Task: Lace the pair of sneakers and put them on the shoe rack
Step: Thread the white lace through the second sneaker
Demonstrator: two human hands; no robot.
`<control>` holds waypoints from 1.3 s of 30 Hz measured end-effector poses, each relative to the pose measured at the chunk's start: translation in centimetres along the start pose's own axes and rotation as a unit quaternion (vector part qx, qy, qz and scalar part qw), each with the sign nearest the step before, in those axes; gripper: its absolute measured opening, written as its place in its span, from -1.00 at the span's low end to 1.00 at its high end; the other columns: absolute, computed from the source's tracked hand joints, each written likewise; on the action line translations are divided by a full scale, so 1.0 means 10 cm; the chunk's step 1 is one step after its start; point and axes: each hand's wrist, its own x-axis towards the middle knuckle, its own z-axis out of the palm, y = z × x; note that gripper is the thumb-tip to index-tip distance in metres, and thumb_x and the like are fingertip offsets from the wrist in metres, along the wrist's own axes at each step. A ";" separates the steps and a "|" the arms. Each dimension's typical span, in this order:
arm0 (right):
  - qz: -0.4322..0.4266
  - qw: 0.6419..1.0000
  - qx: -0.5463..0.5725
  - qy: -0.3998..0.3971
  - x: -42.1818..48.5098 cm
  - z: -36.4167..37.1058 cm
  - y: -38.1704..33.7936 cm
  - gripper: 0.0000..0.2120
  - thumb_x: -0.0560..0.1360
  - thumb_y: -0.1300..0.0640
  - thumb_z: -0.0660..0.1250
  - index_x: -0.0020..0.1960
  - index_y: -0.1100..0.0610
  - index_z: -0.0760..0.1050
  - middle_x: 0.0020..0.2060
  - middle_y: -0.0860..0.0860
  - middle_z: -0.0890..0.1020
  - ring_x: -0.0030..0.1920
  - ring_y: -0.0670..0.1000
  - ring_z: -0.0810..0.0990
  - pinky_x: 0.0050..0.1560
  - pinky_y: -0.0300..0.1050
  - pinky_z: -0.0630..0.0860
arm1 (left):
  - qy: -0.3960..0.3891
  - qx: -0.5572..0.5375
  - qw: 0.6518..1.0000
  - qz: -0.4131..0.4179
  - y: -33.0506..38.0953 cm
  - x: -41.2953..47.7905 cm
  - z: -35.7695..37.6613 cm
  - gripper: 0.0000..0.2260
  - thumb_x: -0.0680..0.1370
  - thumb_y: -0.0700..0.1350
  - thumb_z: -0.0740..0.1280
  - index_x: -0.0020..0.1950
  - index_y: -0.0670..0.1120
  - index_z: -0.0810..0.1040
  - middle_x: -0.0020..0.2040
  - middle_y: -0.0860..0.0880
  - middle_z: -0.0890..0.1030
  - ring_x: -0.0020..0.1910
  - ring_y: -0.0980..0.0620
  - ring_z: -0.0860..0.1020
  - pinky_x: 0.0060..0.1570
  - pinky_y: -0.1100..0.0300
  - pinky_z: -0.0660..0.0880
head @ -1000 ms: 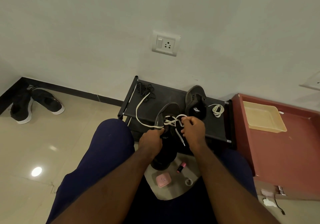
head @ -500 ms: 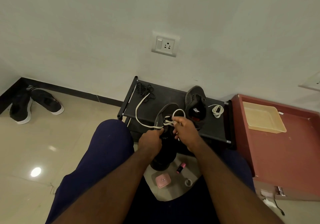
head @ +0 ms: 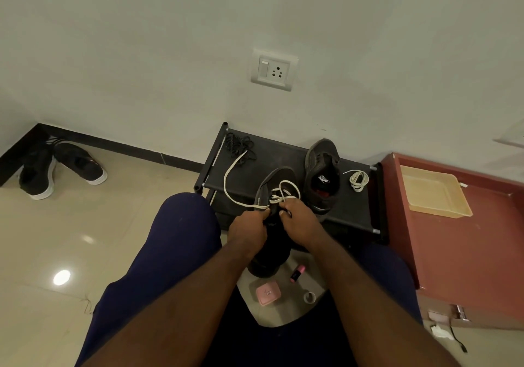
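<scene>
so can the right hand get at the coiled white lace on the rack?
Probably, once it lets go: the right hand pinches the threaded lace. The coiled white lace lies uncovered on the rack, but the second sneaker sits between, so go around it.

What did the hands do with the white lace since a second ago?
The right hand slid left, closer to the left hand, pulling its end of the white lace in over the sneaker; the tip that dangled below it is now hidden. The left hand kept pinching the other strand in place. The other sneaker, coiled lace and shoe rack did not move.
</scene>
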 end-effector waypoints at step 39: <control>0.170 0.984 0.058 0.020 -0.60 0.30 -0.04 -0.54 0.60 0.17 0.19 0.49 -0.01 0.29 0.15 0.12 0.62 0.15 0.15 0.60 0.15 0.03 0.56 | 0.005 -0.127 0.991 0.051 0.10 0.25 -0.04 -0.81 0.45 -0.19 0.43 0.04 -0.17 0.58 0.26 -0.15 0.44 0.24 -0.11 0.41 0.18 0.18 0.34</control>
